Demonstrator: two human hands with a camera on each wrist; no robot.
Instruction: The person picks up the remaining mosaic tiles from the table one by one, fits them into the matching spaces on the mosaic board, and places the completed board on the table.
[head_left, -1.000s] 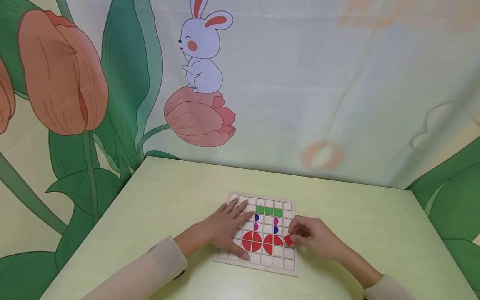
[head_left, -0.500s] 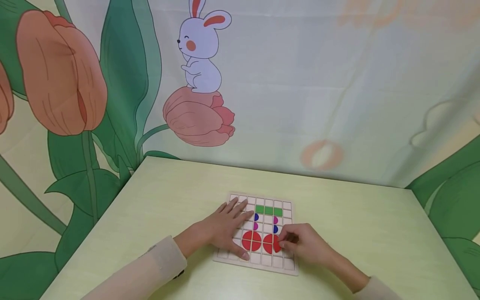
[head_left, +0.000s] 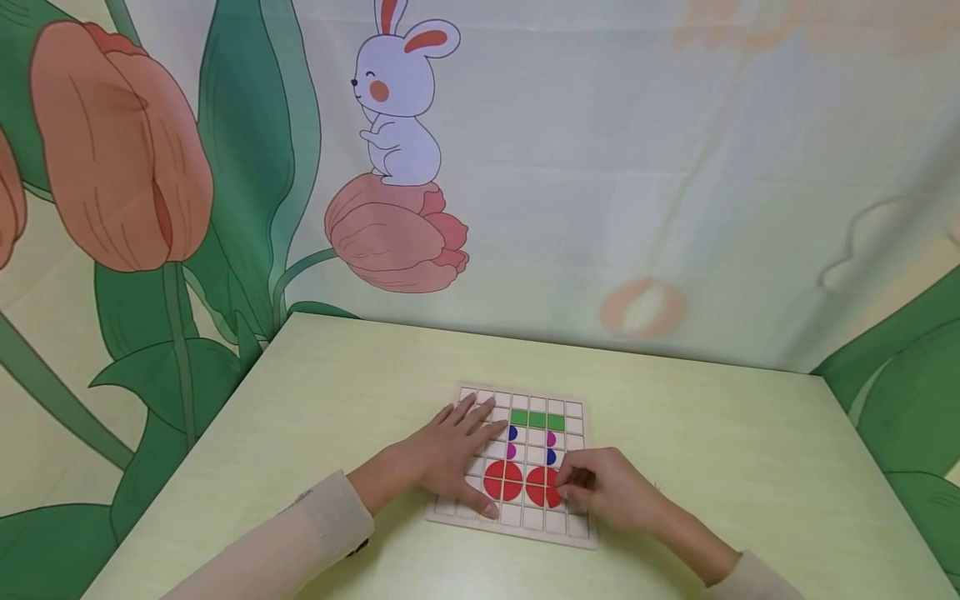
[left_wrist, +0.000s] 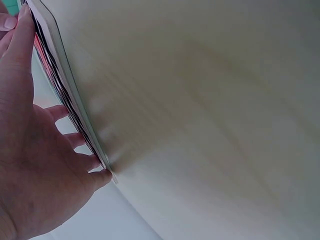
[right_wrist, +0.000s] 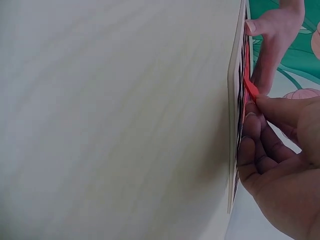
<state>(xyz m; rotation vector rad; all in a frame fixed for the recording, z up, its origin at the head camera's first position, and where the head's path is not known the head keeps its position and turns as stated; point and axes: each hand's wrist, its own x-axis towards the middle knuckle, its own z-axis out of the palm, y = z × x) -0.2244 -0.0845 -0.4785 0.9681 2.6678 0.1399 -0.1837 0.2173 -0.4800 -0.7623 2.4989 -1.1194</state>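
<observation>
A pale wooden grid board [head_left: 512, 529] lies on the table, with coloured tiles in its cells. My left hand [head_left: 450, 454] rests spread on the board's left part, fingers straight. At the right circle my right hand [head_left: 611, 487] pinches a red quarter-circle tile [head_left: 554, 498] between thumb and forefinger. The right wrist view has this red tile [right_wrist: 251, 89] tilted, one edge down at the board. A full red circle [head_left: 503, 481] of quarter tiles is left of it. Above are a row of green tiles [head_left: 537, 421] and small blue and magenta half-circles [head_left: 551, 439].
The pale yellow-green table [head_left: 360, 375] extends around the board on all sides. Behind it hangs a cloth backdrop [head_left: 555, 167] printed with a rabbit and tulips.
My right hand has moved left from the board's right edge, bringing the red tile to the right circle's lower right quarter. The left hand stays where it was.
</observation>
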